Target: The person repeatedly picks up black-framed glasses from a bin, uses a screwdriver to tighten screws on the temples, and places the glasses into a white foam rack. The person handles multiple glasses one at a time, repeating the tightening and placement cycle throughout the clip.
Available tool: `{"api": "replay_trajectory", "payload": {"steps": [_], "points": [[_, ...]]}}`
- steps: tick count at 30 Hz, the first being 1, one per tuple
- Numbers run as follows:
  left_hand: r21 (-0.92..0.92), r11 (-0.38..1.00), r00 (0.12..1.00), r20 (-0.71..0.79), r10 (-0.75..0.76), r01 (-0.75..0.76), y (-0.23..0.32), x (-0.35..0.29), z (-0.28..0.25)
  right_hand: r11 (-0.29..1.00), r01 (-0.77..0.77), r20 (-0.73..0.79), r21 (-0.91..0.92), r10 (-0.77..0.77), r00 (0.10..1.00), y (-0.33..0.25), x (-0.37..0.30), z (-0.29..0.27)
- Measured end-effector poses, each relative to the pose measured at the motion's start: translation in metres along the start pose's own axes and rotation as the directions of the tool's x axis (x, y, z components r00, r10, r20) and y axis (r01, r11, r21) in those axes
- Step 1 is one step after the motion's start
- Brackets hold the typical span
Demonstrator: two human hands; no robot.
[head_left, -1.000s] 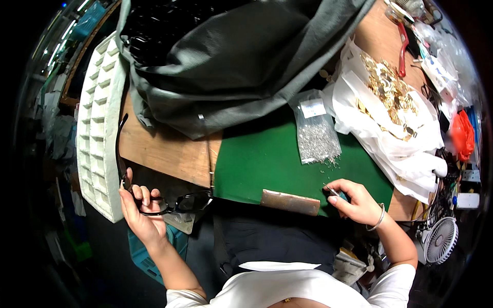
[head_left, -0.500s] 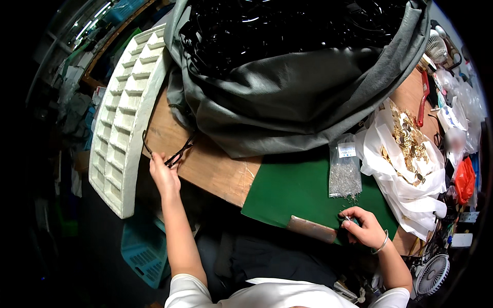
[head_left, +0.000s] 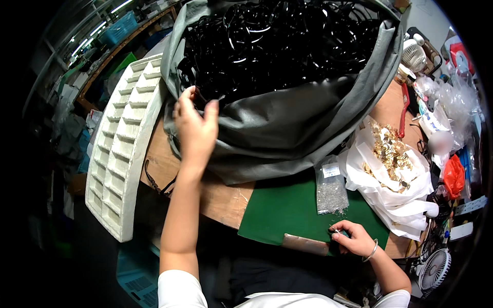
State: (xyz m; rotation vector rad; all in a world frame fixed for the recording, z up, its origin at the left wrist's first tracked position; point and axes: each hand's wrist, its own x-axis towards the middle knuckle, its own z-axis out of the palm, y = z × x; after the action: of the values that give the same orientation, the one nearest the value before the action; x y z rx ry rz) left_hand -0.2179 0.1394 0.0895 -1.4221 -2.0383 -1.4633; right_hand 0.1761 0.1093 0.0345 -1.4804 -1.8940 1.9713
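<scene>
Head view: left hand (head_left: 197,128) spread wide at grey sack (head_left: 287,120), open likely for reaching black eyeglass frames (head_left: 287,46) inside; right hand (head_left: 354,239) pinches slim tool (head_left: 336,231), fingertip hold probably for control.

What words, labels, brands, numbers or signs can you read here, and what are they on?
None can be read for certain.
White label on the clear bag: print too small to read.
White packaging in the clutter at right: bluish marks too blurred to read.
</scene>
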Motion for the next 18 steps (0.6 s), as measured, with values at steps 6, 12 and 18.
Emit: {"api": "replay_trajectory", "payload": {"steps": [6, 12, 18], "points": [[0.006, 0.998, 0.996, 0.062, -0.066, 0.065, 0.003, -0.019, 0.009, 0.997, 0.071, -0.044, 0.02, -0.07, 0.997, 0.008, -0.009, 0.002], [-0.178, 0.98, 0.996, -0.025, 0.081, -0.084, 0.038, 0.046, -0.016, 0.996, 0.042, -0.017, 0.08, -0.04, 0.999, 0.011, -0.006, -0.008], [0.173, 0.985, 0.992, 0.126, 0.004, -0.026, 0.06, 0.154, 0.036, 0.994, 0.085, 0.02, 0.074, -0.087, 0.996, 0.005, -0.002, 0.005]]}}
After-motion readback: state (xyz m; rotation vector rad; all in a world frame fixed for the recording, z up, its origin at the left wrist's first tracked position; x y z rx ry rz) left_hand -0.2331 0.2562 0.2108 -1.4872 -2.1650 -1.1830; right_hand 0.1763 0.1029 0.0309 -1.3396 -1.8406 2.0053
